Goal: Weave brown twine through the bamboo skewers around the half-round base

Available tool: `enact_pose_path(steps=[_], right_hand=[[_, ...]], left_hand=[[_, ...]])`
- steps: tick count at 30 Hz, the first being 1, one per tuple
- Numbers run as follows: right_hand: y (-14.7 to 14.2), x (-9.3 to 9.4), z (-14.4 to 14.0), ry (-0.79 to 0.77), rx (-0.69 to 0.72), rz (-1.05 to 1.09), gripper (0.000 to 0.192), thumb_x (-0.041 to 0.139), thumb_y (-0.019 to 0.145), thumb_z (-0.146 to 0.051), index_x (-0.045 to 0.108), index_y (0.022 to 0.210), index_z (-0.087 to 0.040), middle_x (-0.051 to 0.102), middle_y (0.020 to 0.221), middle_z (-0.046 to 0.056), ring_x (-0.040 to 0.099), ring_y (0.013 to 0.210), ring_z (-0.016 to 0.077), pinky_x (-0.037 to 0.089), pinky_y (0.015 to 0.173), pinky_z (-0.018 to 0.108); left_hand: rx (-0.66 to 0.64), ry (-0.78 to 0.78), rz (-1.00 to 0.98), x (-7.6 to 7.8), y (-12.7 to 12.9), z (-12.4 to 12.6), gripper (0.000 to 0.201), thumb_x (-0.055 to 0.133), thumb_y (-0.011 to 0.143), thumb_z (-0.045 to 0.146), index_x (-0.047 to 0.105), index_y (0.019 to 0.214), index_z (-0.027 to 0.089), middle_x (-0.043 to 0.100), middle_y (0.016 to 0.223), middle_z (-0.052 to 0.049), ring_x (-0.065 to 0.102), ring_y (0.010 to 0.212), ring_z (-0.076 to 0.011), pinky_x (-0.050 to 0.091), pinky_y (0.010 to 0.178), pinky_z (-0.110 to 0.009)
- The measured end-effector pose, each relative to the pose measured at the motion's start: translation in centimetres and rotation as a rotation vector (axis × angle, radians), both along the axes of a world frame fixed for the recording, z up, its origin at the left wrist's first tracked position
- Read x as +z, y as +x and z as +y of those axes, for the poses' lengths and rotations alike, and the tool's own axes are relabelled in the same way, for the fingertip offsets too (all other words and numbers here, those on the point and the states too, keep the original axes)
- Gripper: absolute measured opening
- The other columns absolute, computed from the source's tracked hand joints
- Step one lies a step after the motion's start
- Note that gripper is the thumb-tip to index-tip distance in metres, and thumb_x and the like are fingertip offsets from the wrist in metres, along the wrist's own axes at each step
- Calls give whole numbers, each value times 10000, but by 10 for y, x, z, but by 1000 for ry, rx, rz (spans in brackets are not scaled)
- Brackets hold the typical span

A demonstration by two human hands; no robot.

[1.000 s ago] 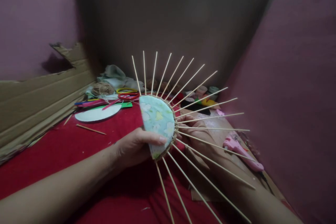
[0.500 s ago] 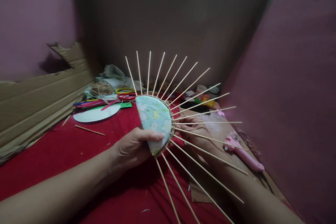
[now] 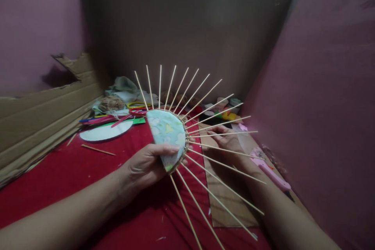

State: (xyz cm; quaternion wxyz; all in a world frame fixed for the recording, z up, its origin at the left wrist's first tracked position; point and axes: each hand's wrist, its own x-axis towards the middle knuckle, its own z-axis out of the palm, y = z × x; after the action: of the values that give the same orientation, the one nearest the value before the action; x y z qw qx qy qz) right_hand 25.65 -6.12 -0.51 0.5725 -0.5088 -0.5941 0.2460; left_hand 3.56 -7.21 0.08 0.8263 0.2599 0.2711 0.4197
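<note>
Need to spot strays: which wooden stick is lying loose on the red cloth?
The lone stick lying flat just in front of the white disc, left of the left hand; all others fan from the held round base.

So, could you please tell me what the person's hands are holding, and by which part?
The left hand grips the round, floral-fabric-covered disc with radiating wooden sticks at its lower edge. The right hand sits behind the sticks; its hold cannot be told.

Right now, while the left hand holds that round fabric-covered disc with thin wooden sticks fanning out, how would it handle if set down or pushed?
The fabric-covered disc probably weighs little: the left hand holds it up alone. Its thin wooden sticks look springy and likely snap if pressed sideways. Laid flat, it should not roll.
</note>
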Motion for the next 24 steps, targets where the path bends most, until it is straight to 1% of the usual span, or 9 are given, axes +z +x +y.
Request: enact_pose_path(steps=[3,5,7,10,15,17,20,22,24], right_hand=[[15,2,7,42,-140,-195,95,671,694,-286,674,665,-196,675,706,37,580,641,179,455,639,310],[24,-1,12,135,-250,-313,133,617,735,-310,664,702,-190,678,749,51,583,669,185,452,662,322],[32,-5,17,211,-323,-356,170,565,771,-330,649,742,-185,668,771,59,584,704,193,448,694,338],[39,-10,21,274,-391,-351,201,518,810,-361,616,791,-187,629,784,59,555,763,206,426,753,369],[44,-9,19,508,-574,-579,170,481,860,-303,587,775,-199,574,774,62,476,835,226,386,793,384],[44,-8,17,548,-624,-621,161,476,866,-283,581,778,-199,562,809,74,465,841,225,390,780,377],[43,-7,17,515,-642,-562,139,491,842,-270,582,772,-192,543,810,70,468,818,216,390,770,374],[45,-7,18,423,-575,-336,102,529,803,-272,587,775,-192,551,752,34,483,732,183,402,726,343],[48,-7,20,317,-491,-42,107,575,767,-296,587,783,-191,544,642,-16,477,593,141,410,624,296]], left_hand=[[6,-8,13,1,0,0,248,549,647,-79,631,843,50,692,765,-112,653,619,-174,580,610,-276],[7,-19,27,1,0,0,263,534,651,-83,623,863,44,687,745,-106,654,619,-175,579,604,-271],[4,-31,40,2,0,1,274,519,656,-86,616,882,34,682,728,-104,654,611,-174,577,595,-268],[-4,-33,44,1,-1,3,263,507,661,-88,608,871,35,686,728,-109,653,592,-172,580,593,-275],[-10,-35,25,-2,-1,7,264,512,657,-93,597,869,38,692,727,-120,658,575,-191,589,573,-307],[-6,-44,25,-3,-2,6,278,511,658,-94,591,890,37,694,729,-123,660,572,-195,592,567,-314],[-11,-41,13,-3,-3,5,345,505,657,-94,580,961,52,696,730,-113,661,565,-194,593,559,-314],[-19,-37,-3,-1,-3,4,423,495,654,-95,562,1042,58,699,752,-112,671,592,-205,591,554,-307],[-20,-39,-12,0,-3,5,469,488,653,-95,545,1093,57,698,753,-108,674,600,-208,591,549,-303]])
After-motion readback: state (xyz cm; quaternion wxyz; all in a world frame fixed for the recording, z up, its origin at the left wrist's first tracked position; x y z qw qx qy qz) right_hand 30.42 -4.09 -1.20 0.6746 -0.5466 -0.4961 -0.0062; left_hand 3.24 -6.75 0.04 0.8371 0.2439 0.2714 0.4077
